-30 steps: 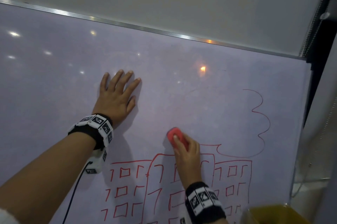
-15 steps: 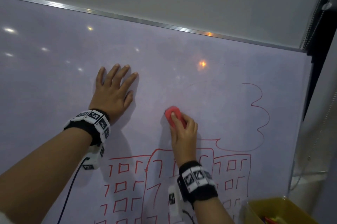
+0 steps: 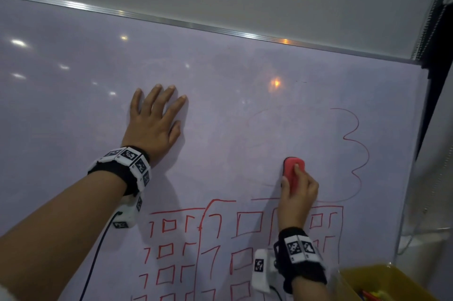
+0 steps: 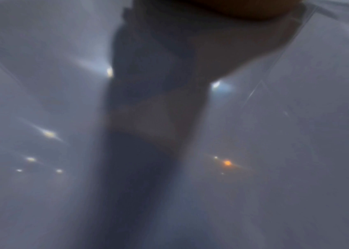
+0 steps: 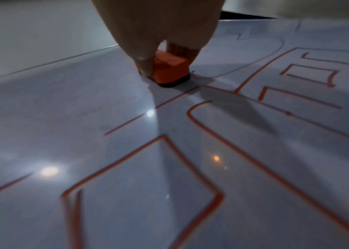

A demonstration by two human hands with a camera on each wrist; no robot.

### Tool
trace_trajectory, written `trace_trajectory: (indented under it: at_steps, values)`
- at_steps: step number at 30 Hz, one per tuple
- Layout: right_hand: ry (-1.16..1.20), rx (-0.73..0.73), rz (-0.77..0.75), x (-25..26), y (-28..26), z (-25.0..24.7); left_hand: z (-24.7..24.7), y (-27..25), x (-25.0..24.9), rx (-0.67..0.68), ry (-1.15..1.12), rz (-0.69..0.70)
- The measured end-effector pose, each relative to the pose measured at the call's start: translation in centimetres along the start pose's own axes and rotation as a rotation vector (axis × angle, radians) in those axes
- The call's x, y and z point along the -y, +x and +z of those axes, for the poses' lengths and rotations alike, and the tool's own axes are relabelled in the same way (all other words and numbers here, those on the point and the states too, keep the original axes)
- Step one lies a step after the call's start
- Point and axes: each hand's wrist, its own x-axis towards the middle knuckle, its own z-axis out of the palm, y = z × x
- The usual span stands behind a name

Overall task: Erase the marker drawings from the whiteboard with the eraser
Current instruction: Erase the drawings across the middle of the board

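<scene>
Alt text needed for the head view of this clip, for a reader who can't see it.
A right hand presses a red eraser against a whiteboard, just above red marker drawings of buildings. The left hand lies flat on the board, fingers spread.

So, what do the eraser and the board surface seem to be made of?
Eraser: the red-orange body looks like smooth moulded plastic or dense foam, with a thin dark layer beneath, probably felt; its texture is too blurred to confirm. Whiteboard: a hard, glossy coated surface, since ceiling lights reflect in it as sharp spots. Its top edge looks like brushed metal.
</scene>
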Motion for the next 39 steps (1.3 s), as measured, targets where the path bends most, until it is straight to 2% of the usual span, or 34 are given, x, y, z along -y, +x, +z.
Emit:
trace_trajectory:
  at_steps: [2,5,7,8,10,13,15,19,21,24,26,28,35,37,39]
  values:
    - [0.009,-0.012,0.018,0.7,-1.7,1.2,0.1,0.0,0.0,0.003,0.000,-0.003]
    - [0.121,0.217,-0.009,2.1,-5.7,2.7,-0.1,0.0,-0.1,0.019,0.007,-0.007]
    - [0.039,0.340,-0.085,1.4,-6.7,2.6,-0.3,-0.1,-0.1,0.028,0.006,-0.006]
    - [-0.017,0.375,-0.074,0.9,-6.3,2.1,-0.3,-0.1,-0.1,0.033,0.004,-0.006]
    - [-0.030,0.339,-0.034,-0.6,-5.0,0.5,-0.4,0.0,-0.2,0.035,-0.005,-0.007]
    - [-0.117,0.133,0.009,-3.1,-3.2,-1.9,-0.4,0.0,-0.5,0.015,-0.023,-0.026]
    - [-0.135,0.067,0.078,-4.1,-2.4,-2.9,-0.5,0.2,-1.0,0.007,-0.040,-0.040]
    - [-0.085,-0.025,0.300,-3.5,-1.4,-2.5,0.2,1.9,-3.4,0.002,-0.037,0.123]
    - [-0.075,-0.008,0.247,-2.8,-1.8,-2.0,1.1,2.6,-5.2,-0.004,-0.028,0.186]
    - [-0.104,0.096,-0.016,-3.2,-2.4,-2.0,1.8,3.0,-6.6,0.017,-0.006,0.150]
    - [-0.132,0.108,-0.061,-4.5,-1.6,-2.7,1.9,2.9,-6.7,0.034,-0.009,0.134]
    - [-0.149,0.051,-0.035,-6.5,-0.3,-3.7,1.9,2.7,-6.7,0.040,-0.023,0.126]
    - [-0.168,-0.139,0.214,-12.3,5.6,-7.2,2.1,2.6,-7.1,0.008,-0.024,0.120]
    - [-0.162,-0.147,0.259,-12.0,5.5,-7.0,1.9,2.6,-7.1,0.025,-0.027,0.113]
    - [-0.136,-0.112,0.212,-10.4,3.6,-5.8,1.7,2.5,-7.2,0.043,-0.026,0.103]
